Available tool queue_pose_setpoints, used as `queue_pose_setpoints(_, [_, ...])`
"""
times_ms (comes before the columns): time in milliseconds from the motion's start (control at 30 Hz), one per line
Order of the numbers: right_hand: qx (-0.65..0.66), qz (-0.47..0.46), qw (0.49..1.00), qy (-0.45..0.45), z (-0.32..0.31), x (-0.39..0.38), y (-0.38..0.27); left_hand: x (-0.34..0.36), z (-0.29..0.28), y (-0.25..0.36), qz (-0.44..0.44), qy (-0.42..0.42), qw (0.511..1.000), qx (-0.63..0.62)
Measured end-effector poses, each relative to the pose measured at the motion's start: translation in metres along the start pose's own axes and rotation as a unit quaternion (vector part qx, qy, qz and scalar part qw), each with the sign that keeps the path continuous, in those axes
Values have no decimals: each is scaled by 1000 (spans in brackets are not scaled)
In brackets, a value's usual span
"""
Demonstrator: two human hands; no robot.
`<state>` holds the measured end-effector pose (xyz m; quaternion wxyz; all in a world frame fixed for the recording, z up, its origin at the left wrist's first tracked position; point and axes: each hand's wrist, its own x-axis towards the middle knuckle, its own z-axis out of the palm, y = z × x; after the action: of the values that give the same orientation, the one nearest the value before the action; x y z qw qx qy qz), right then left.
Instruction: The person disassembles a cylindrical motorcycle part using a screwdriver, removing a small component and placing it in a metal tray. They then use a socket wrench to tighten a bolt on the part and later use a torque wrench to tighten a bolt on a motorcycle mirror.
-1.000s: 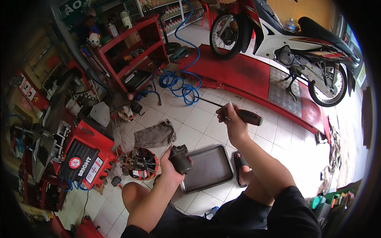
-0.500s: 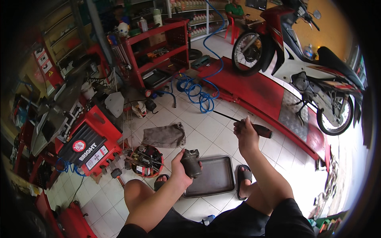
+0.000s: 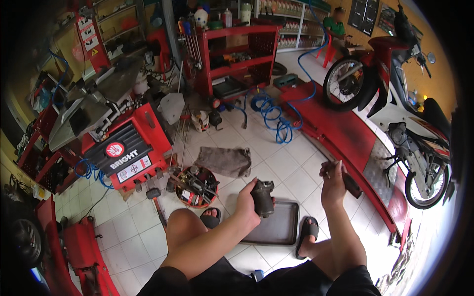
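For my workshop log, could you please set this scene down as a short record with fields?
Left grip: closed around a dark metal cylinder
Right grip: holding a dark-handled tool
Tiled floor: rectangular tray, grey cloth, round container of tools
Left side: red machine
Right side: motorcycle on a red platform
Background: seated person in green

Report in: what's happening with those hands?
Left hand gripping dark cylindrical part. Right hand holding dark-handled tool. Shallow tray on tiled floor below.
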<state>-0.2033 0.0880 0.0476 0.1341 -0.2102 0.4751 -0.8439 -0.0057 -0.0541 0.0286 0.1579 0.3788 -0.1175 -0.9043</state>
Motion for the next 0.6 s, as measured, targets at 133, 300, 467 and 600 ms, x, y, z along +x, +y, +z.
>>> queue_pose_setpoints(133, [33, 71, 997, 0, -3, 1, 16, 0, 0, 2, -3, 23, 1000, -5])
queue_pose_setpoints(300, [9, 65, 998, 15, -6, 2, 11, 0, 8, 1, -15, 5, 1000, 2])
queue_pose_setpoints(467, [13, 59, 998, -29, -8, 1, 5, 7, 8, -2, -2, 30, 999, -18])
queue_pose_setpoints(600, [17, 117, 992, 36, -4, 1, 11, 8, -2, -1, 5, -20, 1000, 6])
